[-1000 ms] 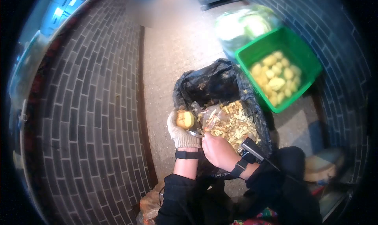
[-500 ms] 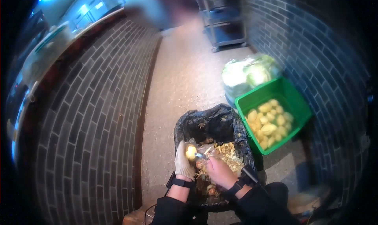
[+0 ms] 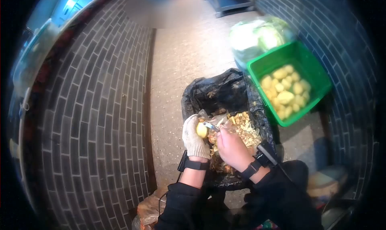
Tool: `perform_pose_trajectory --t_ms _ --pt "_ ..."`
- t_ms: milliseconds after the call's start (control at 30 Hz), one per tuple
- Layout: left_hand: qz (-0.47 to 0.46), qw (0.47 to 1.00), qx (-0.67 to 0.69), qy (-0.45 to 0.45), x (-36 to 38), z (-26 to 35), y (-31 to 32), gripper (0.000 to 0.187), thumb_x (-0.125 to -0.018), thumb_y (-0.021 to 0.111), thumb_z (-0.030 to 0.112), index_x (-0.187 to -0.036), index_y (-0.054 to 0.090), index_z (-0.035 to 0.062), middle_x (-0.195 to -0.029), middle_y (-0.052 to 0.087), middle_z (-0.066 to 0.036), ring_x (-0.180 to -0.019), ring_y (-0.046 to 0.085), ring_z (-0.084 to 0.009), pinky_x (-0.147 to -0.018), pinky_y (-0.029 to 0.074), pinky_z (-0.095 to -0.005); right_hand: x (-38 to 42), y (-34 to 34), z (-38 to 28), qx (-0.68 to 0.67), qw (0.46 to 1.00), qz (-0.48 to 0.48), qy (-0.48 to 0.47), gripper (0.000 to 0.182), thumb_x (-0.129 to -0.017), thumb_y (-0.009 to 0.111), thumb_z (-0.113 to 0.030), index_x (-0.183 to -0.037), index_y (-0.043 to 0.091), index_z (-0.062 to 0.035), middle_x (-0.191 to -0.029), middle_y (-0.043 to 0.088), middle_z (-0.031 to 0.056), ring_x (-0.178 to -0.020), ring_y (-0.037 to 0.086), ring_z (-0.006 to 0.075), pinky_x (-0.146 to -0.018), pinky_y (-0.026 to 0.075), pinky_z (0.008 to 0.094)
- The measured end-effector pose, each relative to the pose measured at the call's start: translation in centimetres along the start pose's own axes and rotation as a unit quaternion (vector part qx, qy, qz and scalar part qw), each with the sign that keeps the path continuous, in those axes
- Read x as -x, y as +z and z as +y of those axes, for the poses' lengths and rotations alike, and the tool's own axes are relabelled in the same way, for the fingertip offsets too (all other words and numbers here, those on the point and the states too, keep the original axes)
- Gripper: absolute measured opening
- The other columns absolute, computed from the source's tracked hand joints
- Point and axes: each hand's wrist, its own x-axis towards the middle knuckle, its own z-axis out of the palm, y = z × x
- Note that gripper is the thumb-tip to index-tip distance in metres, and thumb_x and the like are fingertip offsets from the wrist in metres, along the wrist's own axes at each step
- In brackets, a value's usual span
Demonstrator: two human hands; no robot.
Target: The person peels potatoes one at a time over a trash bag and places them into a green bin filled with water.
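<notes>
My left hand [image 3: 194, 138], in a pale knitted glove, is closed around a yellow peeled-looking potato [image 3: 202, 130]. A peeler [image 3: 210, 126] with a shiny metal head is in my bare right hand [image 3: 234, 150], its head right at the potato's side. Both hands are over a bin lined with a black bag [image 3: 219, 87]. Inside the bin, pale peelings and scraps [image 3: 244, 130] are heaped below and beside my right hand.
A green crate [image 3: 317, 75] of peeled potatoes [image 3: 286, 97] stands right of the bin. Behind it is a clear bag of cabbages [image 3: 261, 37]; farther back, a trolley [image 3: 231, 0]. Brick walls [image 3: 96, 97] line both sides. A plastic bag [image 3: 150, 208] lies at lower left.
The view has tilted down, so the bin, crate and cabbages sit higher in it. The potato and peeler stay in my hands, with the peeler still close against the potato.
</notes>
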Motion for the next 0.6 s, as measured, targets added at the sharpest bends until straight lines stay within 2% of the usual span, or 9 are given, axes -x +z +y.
perform_pose_trajectory --t_ms 100,133,200,300,367,433,500,567,600 --pt "0.036 0.999 -0.003 0.014 -0.1 -0.5 -0.5 0.022 -0.094 0.056 0.028 -0.1 0.06 0.0071 -0.089 0.063 -0.007 -0.079 0.062 -0.0195 -0.07 0.053 -0.0328 0.7 0.8 -0.2 0.011 1.0 0.01 -0.019 0.021 -0.096 0.046 -0.017 -0.094 0.053 0.0029 -0.069 0.06 0.0271 -0.069 0.06 0.045 -0.063 0.047 0.0528" --pt "0.034 0.999 -0.005 0.014 -0.6 -0.5 -0.8 0.022 -0.094 0.056 0.028 -0.1 0.06 0.0071 -0.089 0.063 -0.007 -0.079 0.062 -0.0195 -0.07 0.053 -0.0328 1.2 0.7 -0.6 0.014 0.999 -0.042 0.008 0.021 -0.095 0.046 -0.016 -0.094 0.053 0.003 -0.069 0.06 0.0275 -0.069 0.06 0.0456 -0.064 0.048 0.0531" --pt "0.05 0.983 0.136 -0.11 -1.2 0.5 -0.6 0.019 -0.091 0.061 0.027 -0.095 0.06 0.0079 -0.087 0.061 -0.006 -0.081 0.06 -0.0194 -0.076 0.053 -0.0342 2.1 2.0 -0.7 0.016 0.998 -0.063 0.015 0.02 -0.095 0.046 -0.016 -0.094 0.052 0.003 -0.069 0.06 0.0278 -0.068 0.06 0.0455 -0.064 0.047 0.0531" --pt "0.05 0.967 0.168 -0.187 0.8 3.2 1.6 0.028 -0.088 0.062 0.038 -0.093 0.058 0.0109 -0.085 0.06 -0.005 -0.081 0.06 -0.0217 -0.075 0.053 -0.0397 2.2 1.7 -0.4 -0.001 0.996 -0.088 -0.015 0.021 -0.096 0.045 -0.017 -0.096 0.053 0.0023 -0.07 0.06 0.0277 -0.068 0.06 0.0451 -0.063 0.047 0.0529" --pt "0.014 0.978 0.137 -0.155 -0.2 2.9 0.1 0.035 -0.088 0.058 0.045 -0.097 0.058 0.0114 -0.088 0.061 -0.006 -0.083 0.06 -0.0235 -0.075 0.052 -0.0414 1.8 0.9 -0.4 -0.034 0.997 -0.069 -0.018 0.021 -0.096 0.045 -0.018 -0.095 0.053 0.0015 -0.071 0.06 0.0269 -0.068 0.06 0.0448 -0.062 0.046 0.053" --pt "-0.053 0.968 0.163 -0.182 -0.9 2.7 -1.0 0.038 -0.09 0.054 0.048 -0.1 0.059 0.0116 -0.091 0.062 -0.008 -0.086 0.06 -0.0238 -0.075 0.052 -0.04 1.0 -0.2 0.3 -0.028 0.997 -0.067 -0.002 0.022 -0.096 0.046 -0.019 -0.092 0.053 0.0008 -0.072 0.059 0.0265 -0.068 0.059 0.0447 -0.062 0.045 0.053" --pt "-0.009 0.969 0.142 -0.203 -0.1 3.4 -0.2 0.041 -0.091 0.051 0.05 -0.1 0.059 0.0111 -0.09 0.063 -0.008 -0.084 0.062 -0.0238 -0.07 0.052 -0.0377 0.3 -1.5 0.2 -0.024 1.0 0.003 -0.005 0.022 -0.096 0.047 -0.019 -0.088 0.053 0.0005 -0.071 0.058 0.0266 -0.069 0.058 0.0448 -0.062 0.044 0.0527" --pt "-0.037 0.962 0.117 -0.245 0.3 3.3 -0.2 0.042 -0.091 0.051 0.05 -0.101 0.06 0.0104 -0.089 0.064 -0.007 -0.079 0.063 -0.0228 -0.063 0.053 -0.0349 -0.2 -2.3 0.2 -0.028 0.999 -0.01 0.016 0.02 -0.095 0.048 -0.018 -0.087 0.052 -0.0002 -0.071 0.058 0.026 -0.07 0.058 0.0443 -0.062 0.044 0.0518" --pt "-0.084 0.962 0.094 -0.243 0.6 3.2 -0.2 0.043 -0.092 0.05 0.051 -0.102 0.06 0.0105 -0.089 0.065 -0.005 -0.076 0.063 -0.0205 -0.057 0.051 -0.0314 -0.3 -2.2 0.5 -0.012 1.0 -0.002 -0.021 0.022 -0.096 0.045 -0.02 -0.087 0.052 -0.0002 -0.07 0.059 0.025 -0.068 0.059 0.0436 -0.062 0.046 0.0526"
